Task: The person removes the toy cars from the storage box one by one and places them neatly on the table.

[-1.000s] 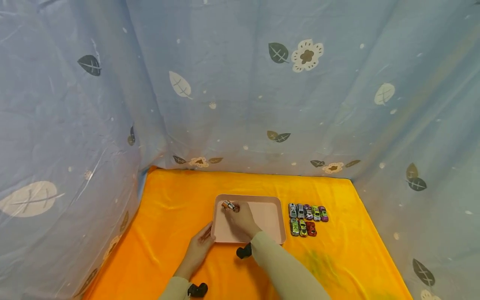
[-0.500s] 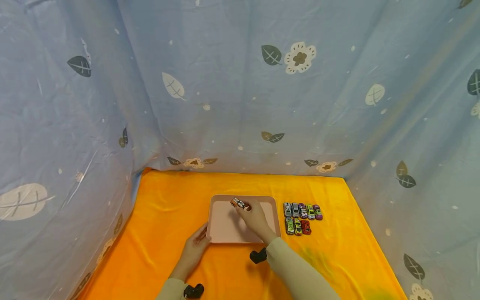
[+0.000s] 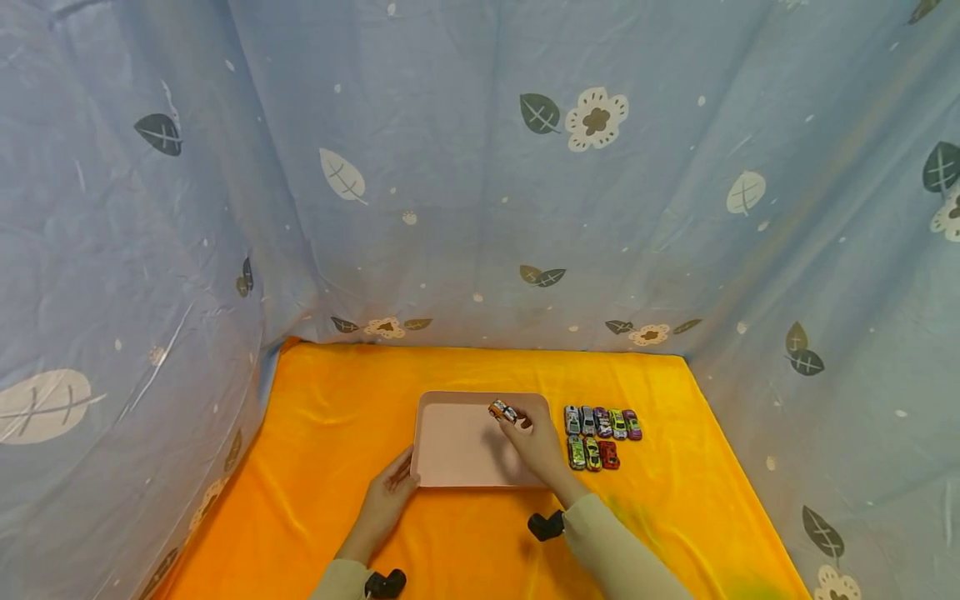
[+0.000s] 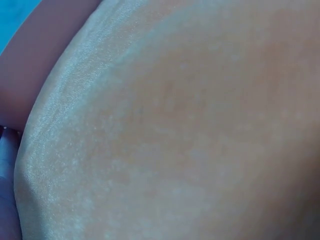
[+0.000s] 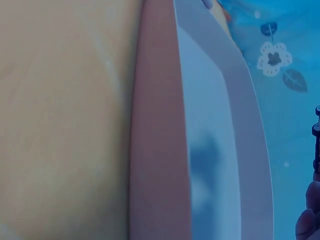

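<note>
Even soft light, blurred wrist views

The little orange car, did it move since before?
Yes. The right hand carried the orange car rightward above the pink tray, from its far-left corner toward the parked cars.
</note>
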Motion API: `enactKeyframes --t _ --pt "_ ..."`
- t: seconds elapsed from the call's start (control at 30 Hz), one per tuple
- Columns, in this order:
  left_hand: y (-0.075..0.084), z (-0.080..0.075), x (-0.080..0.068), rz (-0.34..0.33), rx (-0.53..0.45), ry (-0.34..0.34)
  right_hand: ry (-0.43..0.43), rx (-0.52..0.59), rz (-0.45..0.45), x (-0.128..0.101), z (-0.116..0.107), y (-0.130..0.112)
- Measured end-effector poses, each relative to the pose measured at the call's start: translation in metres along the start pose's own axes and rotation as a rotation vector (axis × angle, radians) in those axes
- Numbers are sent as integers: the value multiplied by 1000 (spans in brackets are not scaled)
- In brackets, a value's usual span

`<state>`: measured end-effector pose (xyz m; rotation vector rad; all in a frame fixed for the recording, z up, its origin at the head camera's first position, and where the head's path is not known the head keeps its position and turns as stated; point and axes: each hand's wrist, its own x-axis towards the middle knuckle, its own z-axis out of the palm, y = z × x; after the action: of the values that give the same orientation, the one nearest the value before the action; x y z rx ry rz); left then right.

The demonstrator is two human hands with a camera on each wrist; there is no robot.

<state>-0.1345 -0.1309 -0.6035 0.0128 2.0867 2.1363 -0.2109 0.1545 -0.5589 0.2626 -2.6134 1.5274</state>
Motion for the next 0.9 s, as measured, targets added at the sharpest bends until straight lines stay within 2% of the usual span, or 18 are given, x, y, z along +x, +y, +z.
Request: enactKeyframes --t 0.13,0.47,0.63,0.9 --pt "-1 0 1 0 -7 -2 37 -17 86 -9 -13 10" --pt "-2 0 1 -2 7 -7 156 -84 138 -29 -41 43" --pt "-4 0 1 14 -4 -12 182 -93 228 -39 -54 59" --pt "-32 -2 10 40 -3 22 229 -80 330 -49 -79 81"
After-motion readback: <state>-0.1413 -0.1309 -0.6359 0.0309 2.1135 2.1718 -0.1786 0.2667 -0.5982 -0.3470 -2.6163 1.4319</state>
